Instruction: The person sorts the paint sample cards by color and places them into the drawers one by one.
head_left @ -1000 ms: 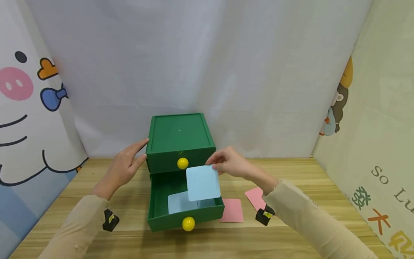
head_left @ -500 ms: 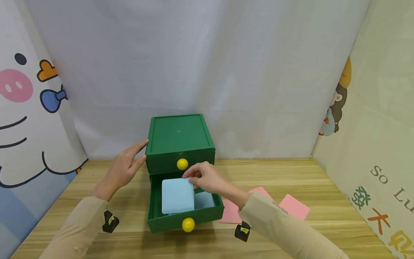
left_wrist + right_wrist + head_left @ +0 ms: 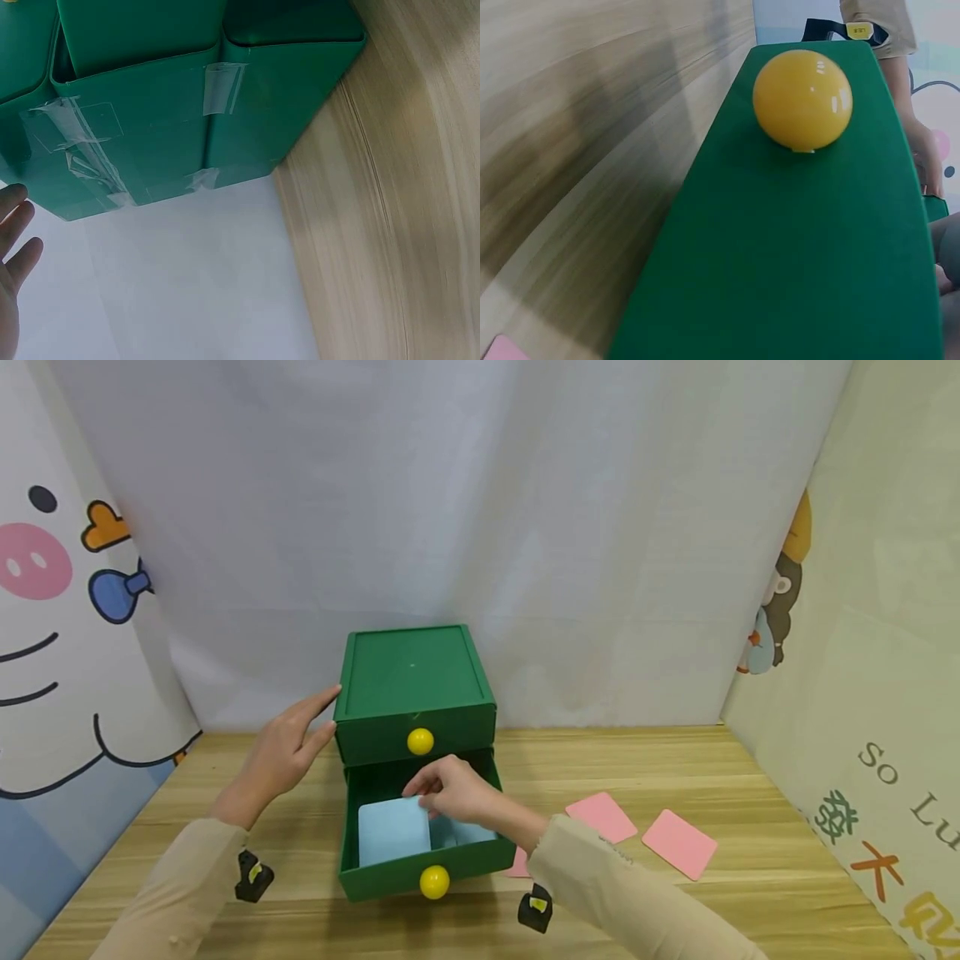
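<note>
A green drawer cabinet (image 3: 408,672) with yellow knobs stands on the table. Its lower drawer (image 3: 382,878) is pulled out; the upper one is closed. My left hand (image 3: 277,764) has its fingers extended, fingertips at the cabinet's left side near the top. With thumb and fingers my right hand (image 3: 459,792) pinches a light blue square card (image 3: 392,833) by its far right corner, inside the open drawer. Another light blue card (image 3: 472,832) lies in the drawer's right part, partly covered by that hand. The right wrist view is filled by the drawer front and its yellow knob (image 3: 802,101).
Pink cards (image 3: 602,817) lie on the wooden table (image 3: 615,743) right of the drawer, one (image 3: 519,863) partly hidden by the right forearm. Clear tape (image 3: 225,88) joins the cabinet's side panels. White cloth (image 3: 600,568) hangs behind; printed sheets flank both sides.
My right hand has carried the blue card left and down into the open drawer. The sleeve has uncovered a pink card at the right. My left hand has stayed at the cabinet's side.
</note>
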Action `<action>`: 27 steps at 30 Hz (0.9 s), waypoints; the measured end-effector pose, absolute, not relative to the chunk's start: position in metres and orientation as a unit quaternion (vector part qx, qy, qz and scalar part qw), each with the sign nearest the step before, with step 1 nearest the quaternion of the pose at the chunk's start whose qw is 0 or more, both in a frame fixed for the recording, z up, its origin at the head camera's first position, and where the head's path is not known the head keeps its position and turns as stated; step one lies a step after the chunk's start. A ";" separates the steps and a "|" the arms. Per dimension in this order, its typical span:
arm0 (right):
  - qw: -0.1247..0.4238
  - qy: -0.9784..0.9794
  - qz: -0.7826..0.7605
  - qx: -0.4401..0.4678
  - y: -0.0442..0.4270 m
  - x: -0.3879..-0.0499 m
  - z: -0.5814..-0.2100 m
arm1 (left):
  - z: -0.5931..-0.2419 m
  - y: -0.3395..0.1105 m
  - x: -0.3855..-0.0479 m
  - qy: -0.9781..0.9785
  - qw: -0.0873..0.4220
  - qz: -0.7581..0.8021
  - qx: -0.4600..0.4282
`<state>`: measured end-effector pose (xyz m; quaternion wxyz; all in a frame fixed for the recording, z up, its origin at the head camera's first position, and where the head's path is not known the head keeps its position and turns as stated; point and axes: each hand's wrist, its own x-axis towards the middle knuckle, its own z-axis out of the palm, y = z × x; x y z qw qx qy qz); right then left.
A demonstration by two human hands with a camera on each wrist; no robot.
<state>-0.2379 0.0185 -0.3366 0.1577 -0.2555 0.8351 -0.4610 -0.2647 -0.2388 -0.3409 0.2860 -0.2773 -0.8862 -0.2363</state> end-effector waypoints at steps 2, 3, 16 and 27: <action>0.163 0.835 -0.460 -0.253 0.017 -0.238 -0.339 | -0.341 -0.239 -0.265 -0.887 0.285 -0.235 -0.276; 0.164 0.836 -0.458 -0.253 0.016 -0.239 -0.341 | -0.341 -0.239 -0.265 -0.887 0.284 -0.236 -0.276; 0.144 0.861 -0.406 -0.270 0.015 -0.237 -0.346 | -0.342 -0.238 -0.265 -0.885 0.287 -0.241 -0.278; 0.090 0.839 -0.434 -0.316 0.037 -0.233 -0.320 | -0.341 -0.239 -0.264 -0.883 0.290 -0.240 -0.279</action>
